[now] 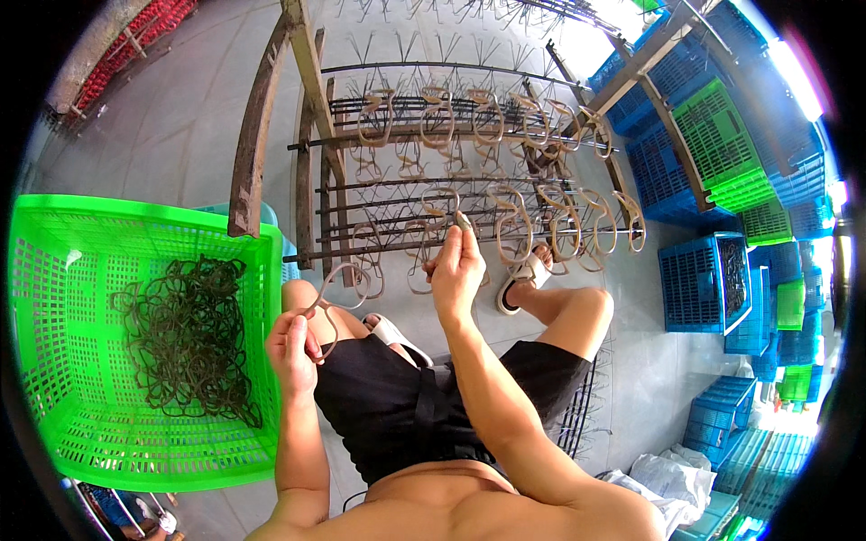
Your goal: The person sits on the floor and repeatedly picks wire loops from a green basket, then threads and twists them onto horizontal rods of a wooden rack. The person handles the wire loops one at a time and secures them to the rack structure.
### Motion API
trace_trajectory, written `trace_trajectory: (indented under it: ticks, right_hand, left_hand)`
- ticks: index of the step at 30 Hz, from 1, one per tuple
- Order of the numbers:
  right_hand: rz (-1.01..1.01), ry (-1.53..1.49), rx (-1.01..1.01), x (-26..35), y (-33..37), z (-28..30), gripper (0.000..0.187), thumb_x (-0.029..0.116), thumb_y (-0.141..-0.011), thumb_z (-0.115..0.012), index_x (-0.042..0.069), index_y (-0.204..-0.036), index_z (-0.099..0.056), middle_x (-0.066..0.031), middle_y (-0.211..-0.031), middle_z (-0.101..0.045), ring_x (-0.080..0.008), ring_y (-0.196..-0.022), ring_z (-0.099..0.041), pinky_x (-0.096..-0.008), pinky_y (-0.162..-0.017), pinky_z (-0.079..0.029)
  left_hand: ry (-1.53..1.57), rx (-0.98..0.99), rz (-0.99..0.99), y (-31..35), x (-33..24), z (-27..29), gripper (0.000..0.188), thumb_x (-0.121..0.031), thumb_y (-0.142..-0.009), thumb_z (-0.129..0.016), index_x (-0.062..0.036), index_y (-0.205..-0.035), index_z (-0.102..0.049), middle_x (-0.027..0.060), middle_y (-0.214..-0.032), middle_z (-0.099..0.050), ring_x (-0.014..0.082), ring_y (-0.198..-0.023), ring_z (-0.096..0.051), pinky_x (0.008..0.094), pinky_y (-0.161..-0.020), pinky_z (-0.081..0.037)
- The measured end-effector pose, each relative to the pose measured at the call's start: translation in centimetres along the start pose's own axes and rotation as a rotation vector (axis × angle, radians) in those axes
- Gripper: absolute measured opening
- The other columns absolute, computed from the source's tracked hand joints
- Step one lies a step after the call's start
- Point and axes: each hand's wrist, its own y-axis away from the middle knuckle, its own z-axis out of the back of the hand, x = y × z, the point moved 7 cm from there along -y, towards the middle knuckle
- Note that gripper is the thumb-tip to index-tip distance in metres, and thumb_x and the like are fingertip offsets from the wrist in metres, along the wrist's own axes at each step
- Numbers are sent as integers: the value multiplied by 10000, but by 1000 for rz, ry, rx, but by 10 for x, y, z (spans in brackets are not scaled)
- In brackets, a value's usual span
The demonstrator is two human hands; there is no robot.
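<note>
My left hand [293, 353] pinches a pale, figure-eight-shaped glasses frame [346, 265] by its lower loop, beside my knee. My right hand [458, 270] is raised to the front rod of a rack, its fingers pinched together at another pale glasses frame [442, 190]; its exact grip is partly hidden behind the fingers. Along the same rod [397, 246], several similar tan frames [514, 225] hang upright to the right of my hand. Further frames [488, 117] hang in a row on a rod behind.
A brown upright [251, 149] bounds the rack on the left, and thin wire prongs stick up from its rods. At my left stands a green basket [162, 469] with a tangled heap of dark olive frames [194, 338]. Blue crates [695, 284] and green crates [722, 135] are stacked at the right.
</note>
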Motion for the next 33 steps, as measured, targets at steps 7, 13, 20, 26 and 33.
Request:
trace_trajectory:
  ticks: [7,13,20,26,33]
  right_hand:
    - [-35,-20,-41,-2,-4,-1,231,181,-961,-437,13,-1080,-543,41,-545,-410,-46,-432,-397,-230,-394,-373]
    - [-77,-45,141,2,2,9,315,202,-938,-478,30,-1200,-440,-12,-652,-473,-89,-518,-456,-233,-463,-413]
    - [566,503,766,89,95,-12,387,197,-832,-633,22,-1154,-511,-155,-935,-536,-261,-862,-529,-373,-764,-445]
    - [-107,-185,481,46,67,-21,149,160,-948,-483,25,-945,-548,14,-527,-479,-64,-430,-435,-220,-398,-358]
    - [-136,-185,-12,4,41,-59,186,181,-966,-430,26,-876,-481,1,-531,-464,-69,-432,-451,-232,-383,-363]
  left_hand:
    - [27,43,9,3,-8,-13,231,-208,-911,-516,5,-913,-606,-21,-483,-433,45,-377,-362,183,-341,-283]
    - [18,72,93,14,-9,-21,244,-207,-904,-516,12,-866,-615,-17,-475,-424,51,-368,-356,185,-330,-259]
    - [-108,648,132,11,-24,-51,141,-147,-853,-604,-14,-814,-633,-41,-584,-501,8,-483,-398,173,-435,-291]
    - [-245,71,0,-65,-9,-40,286,-258,-905,-544,-14,-1054,-554,24,-835,-558,77,-722,-510,215,-592,-399]
    - [-315,320,86,-84,25,-91,203,-114,-880,-531,-24,-1046,-605,17,-792,-617,68,-663,-540,218,-573,-444]
